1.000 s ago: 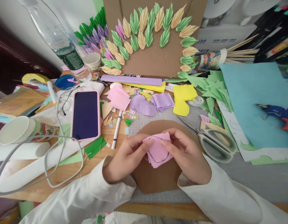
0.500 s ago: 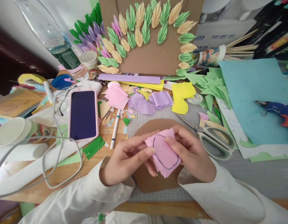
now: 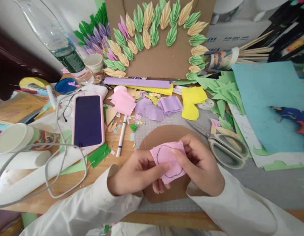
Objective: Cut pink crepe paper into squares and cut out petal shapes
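Between both hands is a small stack of pink paper (image 3: 164, 154) with a dark, rounded outline drawn on its top sheet. My left hand (image 3: 139, 172) pinches the stack's left side, thumb lying across the face and fingers behind. My right hand (image 3: 197, 162) grips the right side, thumb on top near the upper edge. Below the hands, a rounded brown cardboard piece (image 3: 164, 190) rests on the grey cutting mat (image 3: 272, 183). Scissors (image 3: 226, 150) lie just right of my right hand, and a white marker (image 3: 121, 137) lies beyond my left hand.
Purple paper pieces (image 3: 170, 105), yellow paper (image 3: 192, 101) and pink paper (image 3: 122, 101) lie beyond the cardboard. A phone (image 3: 88, 121), a looping cable (image 3: 64, 154) and a paper cup (image 3: 14, 139) are at left. A glue gun (image 3: 292, 114) rests on blue paper (image 3: 262, 85) at right.
The pink stack has turned slightly and its sheets sit more evenly together. My left thumb has slid further right across its face, and my left fingers have shifted underneath.
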A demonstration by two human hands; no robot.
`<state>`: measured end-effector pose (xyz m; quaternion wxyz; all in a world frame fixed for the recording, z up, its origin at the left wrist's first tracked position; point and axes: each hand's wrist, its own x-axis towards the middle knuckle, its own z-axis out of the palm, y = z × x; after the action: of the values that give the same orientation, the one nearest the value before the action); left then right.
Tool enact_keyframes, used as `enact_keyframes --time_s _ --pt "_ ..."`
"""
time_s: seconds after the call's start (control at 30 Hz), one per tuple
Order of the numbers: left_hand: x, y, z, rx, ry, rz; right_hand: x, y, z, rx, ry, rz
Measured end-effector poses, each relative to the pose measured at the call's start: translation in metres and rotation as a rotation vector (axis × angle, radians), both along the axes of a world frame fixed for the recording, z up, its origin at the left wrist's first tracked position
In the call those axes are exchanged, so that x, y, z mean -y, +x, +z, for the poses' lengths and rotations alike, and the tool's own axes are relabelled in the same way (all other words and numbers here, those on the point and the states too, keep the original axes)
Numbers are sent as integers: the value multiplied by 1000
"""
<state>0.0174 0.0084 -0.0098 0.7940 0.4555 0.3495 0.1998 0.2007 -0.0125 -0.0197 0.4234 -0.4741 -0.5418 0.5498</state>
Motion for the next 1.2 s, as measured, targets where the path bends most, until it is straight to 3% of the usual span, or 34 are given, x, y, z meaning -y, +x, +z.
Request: enact_keyframes --time_s 0.27,0.37,0.47,0.53,0.63,0.67,0.8,0.97,1.07,1.2 --pt "5 -3 -6 -10 92 -101 0 -1 1 94 64 140" --pt "6 -2 -6 -31 114 -70 -6 4 8 205 162 100" --pt "6 -1 -5 -31 112 19 -14 25 13 504 291 -105" --pt "6 -2 -4 -31 104 88 -16 48 11 842 385 -222" --pt "6 -3 -4 -25 98 193 -9 81 1 1208 420 -177" --pt "7 -4 -5 -22 101 220 -5 88 -4 1221 408 -142" --pt "8 -5 -5 -23 135 301 8 104 -16 1299 378 -235" --pt "9 -5 -3 -17 165 328 8 116 -20 1385 314 -127" --pt "10 -5 -4 -4 165 341 10 120 -7 1330 186 -161" --pt "10 -4 -6 54 138 356 22 107 26 891 5 -307"
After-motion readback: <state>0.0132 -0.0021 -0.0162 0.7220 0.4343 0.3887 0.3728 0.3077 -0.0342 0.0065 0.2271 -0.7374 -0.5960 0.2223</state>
